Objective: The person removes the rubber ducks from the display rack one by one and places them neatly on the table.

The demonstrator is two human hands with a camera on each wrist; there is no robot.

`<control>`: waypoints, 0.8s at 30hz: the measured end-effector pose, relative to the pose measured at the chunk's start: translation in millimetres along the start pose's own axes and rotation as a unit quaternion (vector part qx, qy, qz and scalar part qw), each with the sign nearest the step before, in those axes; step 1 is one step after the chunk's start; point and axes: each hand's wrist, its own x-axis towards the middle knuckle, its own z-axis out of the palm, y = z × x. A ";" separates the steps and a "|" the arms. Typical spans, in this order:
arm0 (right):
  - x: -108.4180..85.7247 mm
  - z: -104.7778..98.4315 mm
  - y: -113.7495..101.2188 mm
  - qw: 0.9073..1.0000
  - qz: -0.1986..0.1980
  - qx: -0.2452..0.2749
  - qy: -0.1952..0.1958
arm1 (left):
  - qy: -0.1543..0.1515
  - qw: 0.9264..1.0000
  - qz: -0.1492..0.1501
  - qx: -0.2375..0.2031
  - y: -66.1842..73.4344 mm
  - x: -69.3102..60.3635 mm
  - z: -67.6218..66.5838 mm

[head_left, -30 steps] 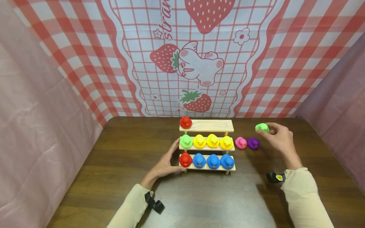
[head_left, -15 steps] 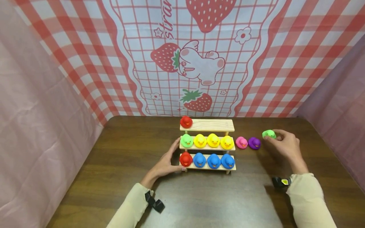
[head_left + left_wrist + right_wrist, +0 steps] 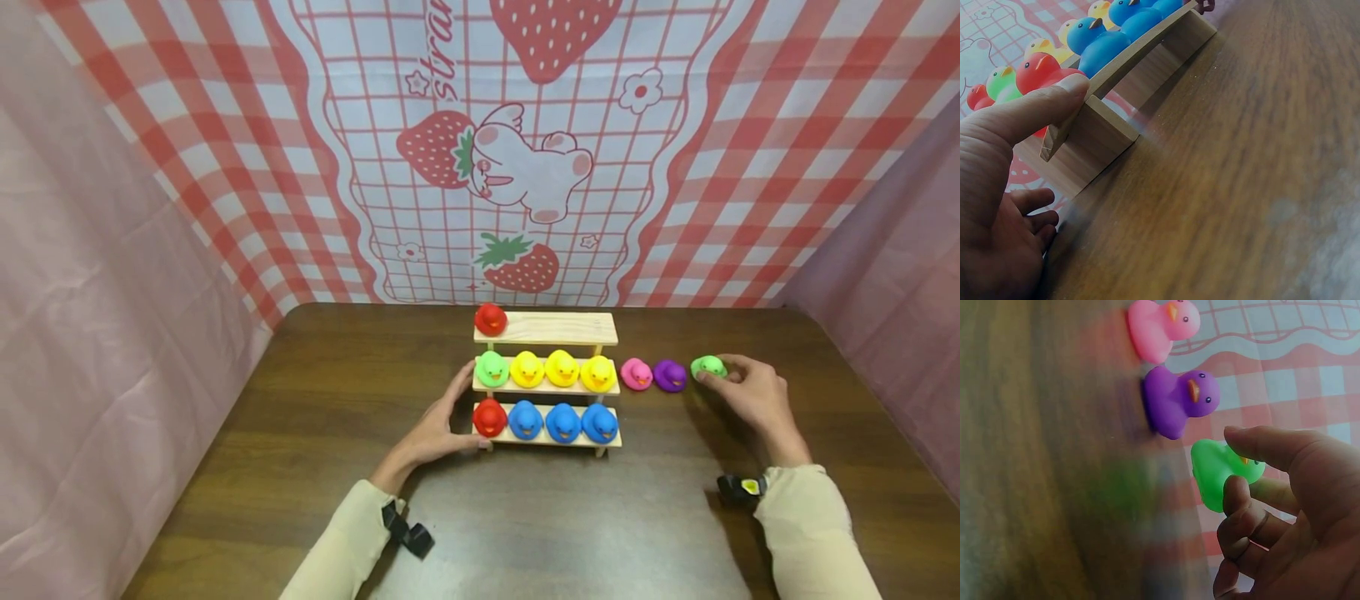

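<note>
A pale wooden three-tier stand (image 3: 558, 328) bears rubber ducks. My left hand (image 3: 435, 429) holds its left end, thumb on the lowest shelf's front corner; the index fingertip is hidden in the left wrist view. My right hand (image 3: 753, 398) pinches a green rubber duck (image 3: 1213, 472) between thumb and fingers, a little above the table. To its left, a purple duck (image 3: 670, 376) and a pink duck (image 3: 637, 374) sit on the table. One red duck (image 3: 491, 320) is on the top shelf; a green duck (image 3: 492, 368) starts the middle row.
Three yellow ducks (image 3: 562, 368) fill the rest of the middle shelf. On the lowest shelf a red duck (image 3: 490, 417) stands left of three blue ducks (image 3: 563, 423). Behind the brown table (image 3: 570, 525) hangs a checked strawberry cloth (image 3: 360, 200); pink cloths (image 3: 112, 292) flank it.
My right hand has moved right and then down with the green duck, to the right of the purple duck. The left hand stays at the stand.
</note>
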 end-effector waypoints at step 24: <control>-1.6 13.1 11.1 0.999 -0.030 0.001 -0.017 | 0.001 1.000 0.004 -0.008 0.6 0.0 0.1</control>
